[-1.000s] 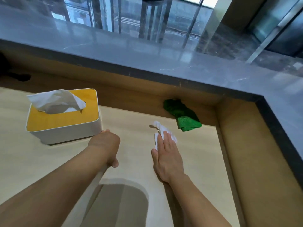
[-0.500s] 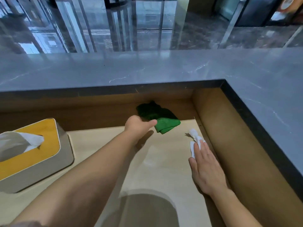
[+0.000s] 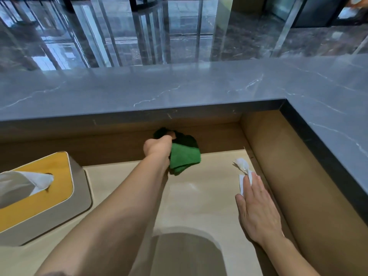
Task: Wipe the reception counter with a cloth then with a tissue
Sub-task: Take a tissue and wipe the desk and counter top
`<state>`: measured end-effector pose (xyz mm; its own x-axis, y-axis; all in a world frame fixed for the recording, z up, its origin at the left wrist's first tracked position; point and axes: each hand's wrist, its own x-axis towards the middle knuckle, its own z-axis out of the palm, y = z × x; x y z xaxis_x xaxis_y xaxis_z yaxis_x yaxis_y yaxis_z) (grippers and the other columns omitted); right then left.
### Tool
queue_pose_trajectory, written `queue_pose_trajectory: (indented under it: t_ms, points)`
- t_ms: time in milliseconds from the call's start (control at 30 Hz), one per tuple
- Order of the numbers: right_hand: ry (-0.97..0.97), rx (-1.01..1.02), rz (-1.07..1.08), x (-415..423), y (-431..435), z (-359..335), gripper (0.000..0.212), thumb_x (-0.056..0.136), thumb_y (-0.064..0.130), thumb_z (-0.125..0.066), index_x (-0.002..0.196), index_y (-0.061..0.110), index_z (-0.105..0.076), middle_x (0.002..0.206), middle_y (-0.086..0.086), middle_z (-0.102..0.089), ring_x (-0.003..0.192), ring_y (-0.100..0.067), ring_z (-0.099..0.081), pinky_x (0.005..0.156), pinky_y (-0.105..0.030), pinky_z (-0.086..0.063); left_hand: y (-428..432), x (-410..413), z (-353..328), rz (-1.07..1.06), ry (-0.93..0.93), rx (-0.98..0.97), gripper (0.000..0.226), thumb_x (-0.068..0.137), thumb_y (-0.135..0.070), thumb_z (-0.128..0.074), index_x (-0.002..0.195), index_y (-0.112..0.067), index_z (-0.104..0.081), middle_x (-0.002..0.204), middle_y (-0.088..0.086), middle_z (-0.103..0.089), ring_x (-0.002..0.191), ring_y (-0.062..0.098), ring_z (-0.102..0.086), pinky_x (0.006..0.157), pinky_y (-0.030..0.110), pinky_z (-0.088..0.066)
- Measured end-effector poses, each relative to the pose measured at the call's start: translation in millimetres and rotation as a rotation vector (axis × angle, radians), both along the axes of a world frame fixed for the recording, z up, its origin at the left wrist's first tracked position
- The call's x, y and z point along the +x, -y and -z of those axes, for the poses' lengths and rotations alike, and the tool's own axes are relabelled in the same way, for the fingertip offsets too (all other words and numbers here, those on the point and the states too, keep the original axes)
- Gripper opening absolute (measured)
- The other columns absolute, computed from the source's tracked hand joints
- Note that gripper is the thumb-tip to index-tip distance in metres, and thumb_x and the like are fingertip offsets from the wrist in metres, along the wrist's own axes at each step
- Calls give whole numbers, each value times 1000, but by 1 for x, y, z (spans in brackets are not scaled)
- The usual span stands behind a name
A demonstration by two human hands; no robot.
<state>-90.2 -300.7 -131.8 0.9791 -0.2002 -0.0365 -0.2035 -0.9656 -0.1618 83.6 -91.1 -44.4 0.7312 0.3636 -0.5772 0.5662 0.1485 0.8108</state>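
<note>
A crumpled green cloth (image 3: 184, 156) lies at the back of the pale wooden desk surface (image 3: 199, 206), against the brown back wall. My left hand (image 3: 158, 146) reaches across and grips the cloth, its fingers curled into the fabric. My right hand (image 3: 256, 204) lies flat with straight fingers on a white tissue (image 3: 244, 172) near the right wall. Most of the tissue sticks out beyond my fingertips.
A tissue box (image 3: 49, 200) with a yellow lid and a tissue sticking up stands at the left. The grey marble counter top (image 3: 179, 90) runs along the back and down the right side, above brown side walls (image 3: 294, 176).
My left hand has moved from near the tissue box across to the green cloth and taken hold of it. My right hand has slid the tissue to the right wall.
</note>
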Motion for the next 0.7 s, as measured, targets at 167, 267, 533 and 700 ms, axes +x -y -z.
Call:
queue_pose_trajectory:
  t_ms: [167,267,533,700]
  points:
    - [-9,-1,39,10,-22,-9,86,84,52,15,153,9,-10,161,-13,-2,149,-24,4,120,-36,-3,-84,-17,-7,-222,51,-64,57,72,-14,-75,120,1,-47,109,20,-62,88,36,-65,75,48,-57]
    - [6,41,-100,31,-67,-15,82,83,50,16,154,12,-2,161,-12,6,148,-22,14,119,-35,7,-106,-33,-5,-388,121,-134,71,73,-12,-73,132,-11,-34,122,18,-54,97,32,-63,72,44,-58]
    - [-26,13,-604,72,-145,-7,74,94,51,9,154,12,-13,161,-9,-3,149,-21,4,120,-34,8,-106,-66,-18,-71,323,360,65,94,-8,-53,146,-24,-17,85,-5,-40,65,6,-39,64,23,-33]
    - [-44,-73,-274,117,-55,-24,77,85,46,12,128,18,-46,129,-8,-52,119,-27,-46,106,-39,-32,-110,-53,-13,30,312,453,47,96,-15,-52,140,-16,-35,134,12,-49,116,29,-49,85,27,-33]
